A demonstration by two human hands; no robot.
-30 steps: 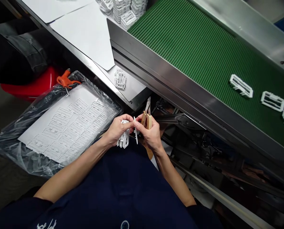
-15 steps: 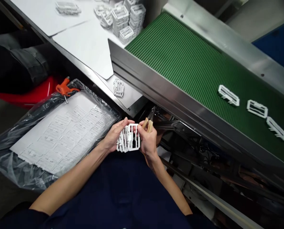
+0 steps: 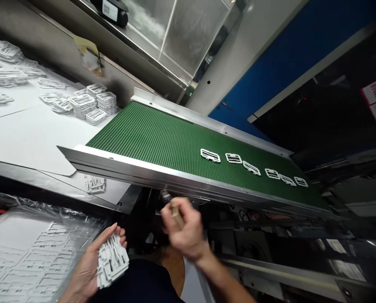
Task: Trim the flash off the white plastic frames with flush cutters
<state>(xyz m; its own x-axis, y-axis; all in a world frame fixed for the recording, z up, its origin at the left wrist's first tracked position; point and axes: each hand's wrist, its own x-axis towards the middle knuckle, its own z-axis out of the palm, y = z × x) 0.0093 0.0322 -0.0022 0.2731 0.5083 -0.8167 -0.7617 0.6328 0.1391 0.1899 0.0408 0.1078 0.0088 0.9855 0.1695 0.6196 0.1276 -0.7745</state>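
Right now the left hand [image 3: 83,273] is cradling a stack of white plastic frames [image 3: 112,261] against its palm, with its fingers curled around the stack's edge, just above a plastic-wrapped sheet of cut-out outlines [image 3: 27,252]. The right hand [image 3: 183,227], blurred, is clenching wood-handled pliers [image 3: 176,212] below a green conveyor belt [image 3: 175,143], where six white frames [image 3: 254,168] are lying in a row. More frames [image 3: 95,103] are sitting stacked on the white-papered bench [image 3: 27,139].
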